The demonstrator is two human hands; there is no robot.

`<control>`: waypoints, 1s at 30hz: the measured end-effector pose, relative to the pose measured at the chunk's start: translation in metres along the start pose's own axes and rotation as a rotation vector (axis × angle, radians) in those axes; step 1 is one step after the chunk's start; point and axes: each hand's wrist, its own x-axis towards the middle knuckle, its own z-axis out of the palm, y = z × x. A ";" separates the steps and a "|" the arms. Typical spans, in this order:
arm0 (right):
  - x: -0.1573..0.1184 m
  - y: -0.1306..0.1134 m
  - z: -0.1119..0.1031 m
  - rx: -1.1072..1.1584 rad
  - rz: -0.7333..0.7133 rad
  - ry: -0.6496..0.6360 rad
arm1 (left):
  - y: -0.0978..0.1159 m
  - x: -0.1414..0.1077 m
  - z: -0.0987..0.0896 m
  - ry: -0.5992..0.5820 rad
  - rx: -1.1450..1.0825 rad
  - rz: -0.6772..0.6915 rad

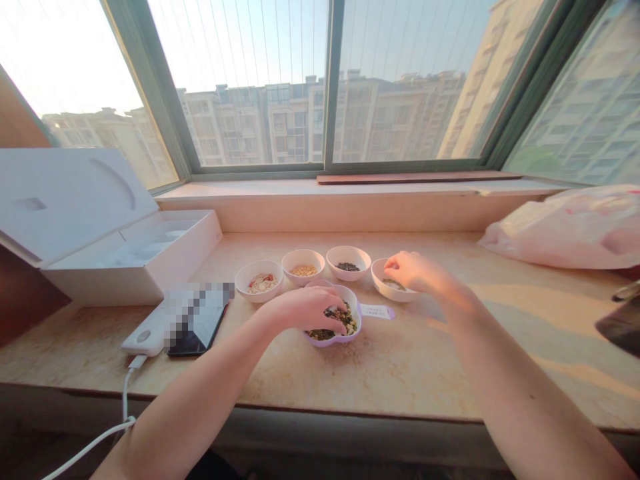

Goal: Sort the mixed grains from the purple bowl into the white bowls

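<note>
My left hand [313, 309] reaches down into a lilac bowl [334, 342] of mixed dark and pale seeds or grains [351, 323]. Its fingers are bent and apart, with the tips touching the mix. At the rightmost white bowl [393, 293], my right hand [413, 270] hovers over the rim, fingertips pinched together; anything between them is too small to make out. A small amount of greenish seeds [394, 285] lies in that bowl. Beside it stand a white bowl of dark seeds [348, 267], one of yellowish grains [303, 271] and one of pale pieces with red bits [263, 283].
A tag [377, 312] lies beside the lilac bowl. On the left are a phone [197, 333], a white power bank with a cable [145, 337] and an open white box [185, 247]. A plastic bag [570, 227] sits at the right, below the window [330, 87].
</note>
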 end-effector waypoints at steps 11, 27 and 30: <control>-0.012 -0.029 0.000 0.042 -0.057 0.178 | 0.004 0.008 0.008 0.037 0.064 0.032; -0.023 -0.041 0.008 0.141 -0.174 0.149 | -0.006 0.006 0.004 0.077 -0.089 -0.029; -0.023 -0.042 0.009 0.168 -0.184 0.133 | -0.008 0.003 0.000 0.128 -0.105 -0.066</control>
